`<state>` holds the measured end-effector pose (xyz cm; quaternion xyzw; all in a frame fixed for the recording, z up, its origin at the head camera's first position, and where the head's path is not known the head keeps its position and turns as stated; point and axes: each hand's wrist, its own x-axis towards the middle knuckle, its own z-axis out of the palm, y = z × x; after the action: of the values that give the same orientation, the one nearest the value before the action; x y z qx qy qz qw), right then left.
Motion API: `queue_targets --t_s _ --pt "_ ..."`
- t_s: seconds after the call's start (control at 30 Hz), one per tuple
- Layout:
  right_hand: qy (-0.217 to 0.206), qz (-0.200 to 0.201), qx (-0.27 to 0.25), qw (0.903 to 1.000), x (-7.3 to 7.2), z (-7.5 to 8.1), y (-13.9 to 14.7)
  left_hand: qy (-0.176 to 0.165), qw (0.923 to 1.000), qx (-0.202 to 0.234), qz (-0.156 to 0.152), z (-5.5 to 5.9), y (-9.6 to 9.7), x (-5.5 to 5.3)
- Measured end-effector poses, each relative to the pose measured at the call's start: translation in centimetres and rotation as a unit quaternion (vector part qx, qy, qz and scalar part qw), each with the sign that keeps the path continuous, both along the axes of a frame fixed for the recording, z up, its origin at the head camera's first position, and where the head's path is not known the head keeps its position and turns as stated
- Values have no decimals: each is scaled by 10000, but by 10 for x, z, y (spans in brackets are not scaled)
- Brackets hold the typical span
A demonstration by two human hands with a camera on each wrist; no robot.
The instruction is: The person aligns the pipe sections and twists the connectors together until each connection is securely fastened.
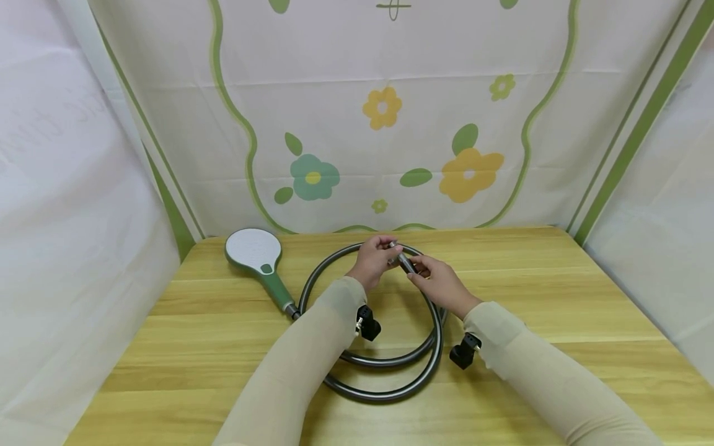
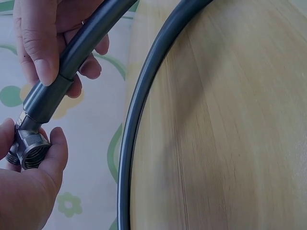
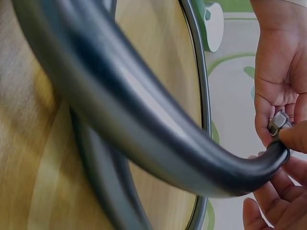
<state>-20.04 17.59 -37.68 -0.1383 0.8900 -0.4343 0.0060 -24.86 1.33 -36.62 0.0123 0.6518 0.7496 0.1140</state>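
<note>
A dark grey shower hose (image 1: 385, 396) lies coiled on the wooden table, its raised end between both hands. My left hand (image 1: 370, 263) grips a small metal threaded fitting (image 2: 33, 143) between thumb and fingers; one threaded mouth faces the camera in the left wrist view. Just above it, my right hand (image 1: 443, 285) pinches the hose by its end sleeve (image 2: 48, 98), which meets the fitting. In the right wrist view the hose curves up into the right hand's fingers, and only part of the fitting shows. A green shower head (image 1: 273, 288) with a white face joins the hose's other end.
The wooden table (image 1: 535, 371) runs back to a white cloth (image 1: 334, 130) printed with flowers and leaves. White cloth walls also stand at left and right. Each wrist carries a small black camera mount (image 1: 368, 325).
</note>
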Motion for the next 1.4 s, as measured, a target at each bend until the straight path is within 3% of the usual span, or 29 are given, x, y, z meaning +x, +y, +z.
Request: queue_targets --t_s 0.4,1.07,1.4 --pt "-147 112 42 9998 0 2 0 -31 10000 19 -53 5 -1 4" --pt "-583 438 -173 9972 -4 1 4 23 10000 -3 -34 1 1 2" --pt "-569 150 -121 9982 -4 2 4 31 10000 -81 -42 1 1 3"
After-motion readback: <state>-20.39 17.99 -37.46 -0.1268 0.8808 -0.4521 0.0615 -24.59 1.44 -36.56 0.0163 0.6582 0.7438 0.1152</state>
